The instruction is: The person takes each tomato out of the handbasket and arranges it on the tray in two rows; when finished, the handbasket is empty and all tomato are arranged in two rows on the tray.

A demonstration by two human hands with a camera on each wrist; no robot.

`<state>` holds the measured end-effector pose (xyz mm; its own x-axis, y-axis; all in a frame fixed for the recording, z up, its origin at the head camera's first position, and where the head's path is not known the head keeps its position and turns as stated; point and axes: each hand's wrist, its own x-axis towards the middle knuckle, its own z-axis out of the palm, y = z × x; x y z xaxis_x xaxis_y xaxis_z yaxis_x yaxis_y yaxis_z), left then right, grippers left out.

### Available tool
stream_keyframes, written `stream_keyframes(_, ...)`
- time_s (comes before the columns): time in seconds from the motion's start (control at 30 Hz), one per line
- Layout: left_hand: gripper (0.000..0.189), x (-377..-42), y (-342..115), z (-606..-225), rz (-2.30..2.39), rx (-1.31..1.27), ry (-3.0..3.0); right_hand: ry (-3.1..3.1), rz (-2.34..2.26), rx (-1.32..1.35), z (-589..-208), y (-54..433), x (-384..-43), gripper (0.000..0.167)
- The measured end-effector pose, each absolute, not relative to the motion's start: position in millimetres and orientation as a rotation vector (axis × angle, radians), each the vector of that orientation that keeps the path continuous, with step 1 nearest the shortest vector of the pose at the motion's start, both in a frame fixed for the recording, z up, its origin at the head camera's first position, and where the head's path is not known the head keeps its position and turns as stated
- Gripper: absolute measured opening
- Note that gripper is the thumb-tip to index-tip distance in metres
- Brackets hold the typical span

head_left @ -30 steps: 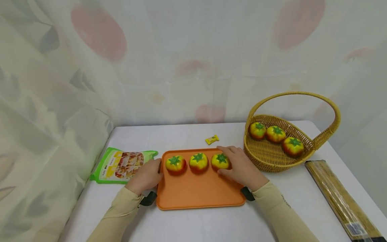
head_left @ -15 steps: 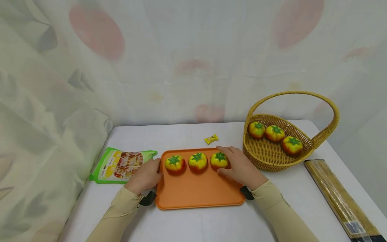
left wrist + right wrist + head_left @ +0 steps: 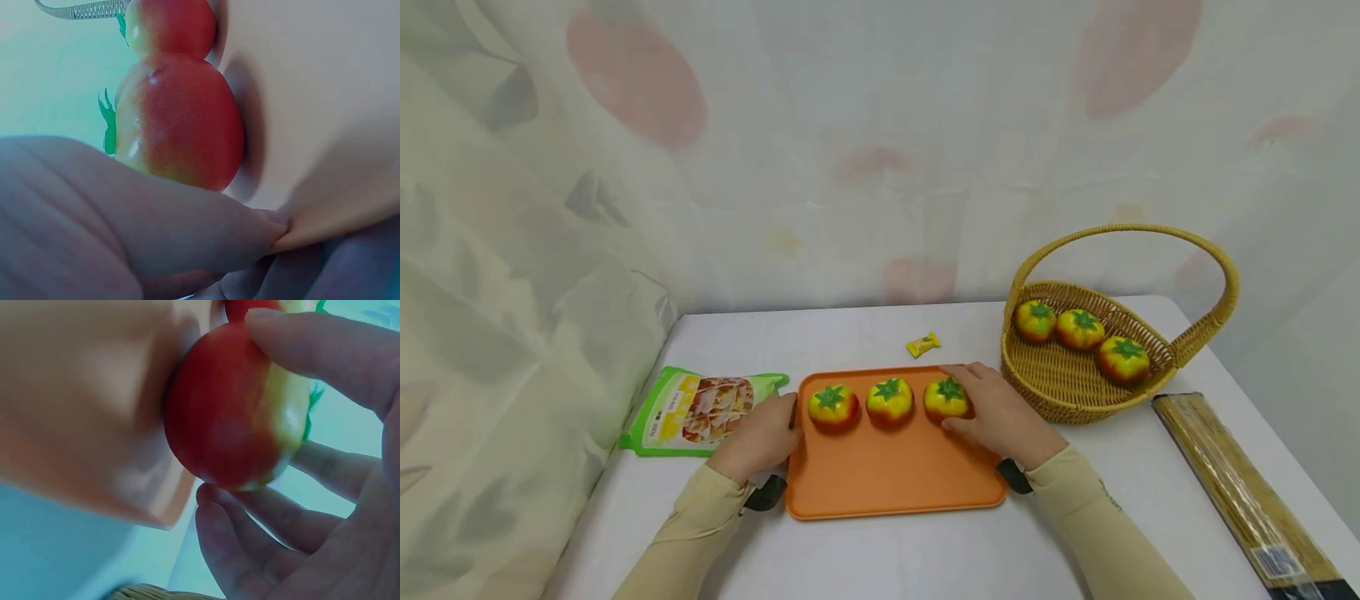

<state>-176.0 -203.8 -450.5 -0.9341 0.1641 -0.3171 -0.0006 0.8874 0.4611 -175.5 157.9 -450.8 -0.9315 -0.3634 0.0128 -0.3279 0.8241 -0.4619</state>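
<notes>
My left hand (image 3: pixel 758 437) pinches the left rim of the orange tray (image 3: pixel 895 479); in the left wrist view the thumb (image 3: pixel 250 231) lies on top of the rim, with fingers beneath. Three red-and-yellow tomatoes with green leafy tops stand in a row along the tray's far side: a left tomato (image 3: pixel 833 408), a middle tomato (image 3: pixel 890 404) and a right tomato (image 3: pixel 946 400). My right hand (image 3: pixel 996 412) holds the right tomato, its thumb (image 3: pixel 300 340) on one side and fingers curled round the other. Part of that tomato's right side is hidden by the hand in the head view.
A wicker basket (image 3: pixel 1060 385) with a tall handle and three more tomatoes stands at the back right. Right of it lies a long wrapped bundle of thin sticks (image 3: pixel 1247 492). A green food bag (image 3: pixel 700 412) lies left of the tray, a small yellow packet (image 3: pixel 922 344) behind it.
My right hand and the right tomato have shifted very slightly to the right, widening the gap to the middle tomato. My left hand keeps its hold on the tray.
</notes>
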Motion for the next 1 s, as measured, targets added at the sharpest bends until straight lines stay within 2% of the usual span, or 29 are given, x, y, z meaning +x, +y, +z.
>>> stream_keyframes(0.2,0.027,-177,-204,-450,0.645,0.085,2.698,2.938,-0.770,-0.603,-434,166,-172,0.085)
stream_keyframes(0.37,0.027,-176,-203,-450,0.662,0.093,2.698,2.989,-0.852,-0.623,-410,191,-165,0.071)
stream_keyframes(0.53,0.029,-175,-202,-448,0.667,0.117,2.703,3.071,-0.714,-0.562,-391,240,-163,0.062)
stream_keyframes(0.8,0.031,-175,-204,-448,0.664,0.144,2.701,3.111,-0.517,-0.371,-390,318,-178,0.073)
stream_keyframes(1.0,0.033,-175,-205,-450,0.669,0.140,2.688,3.092,-0.461,-0.282,-406,349,-189,0.079)
